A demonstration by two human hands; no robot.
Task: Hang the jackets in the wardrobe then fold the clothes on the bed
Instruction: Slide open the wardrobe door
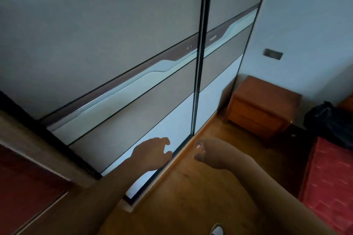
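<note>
My left grip [154,150] hangs loose and empty close to the grey panelled sliding wardrobe door [114,44]; my right grip [202,150] is empty beside it. I'd press flat and slide steadily. A black bundle [324,118], maybe jackets, sits well right of both.

Wardrobe [114,44] with 2 sliding doors fills left and centre, nightstand [261,108] just right of it against the wall. Bed [332,177] at right edge, bundle [328,120] behind it, near nightstand. Left hand [152,152] before left door's bottom, right hand [204,150] beside it over floor [200,187].
</note>
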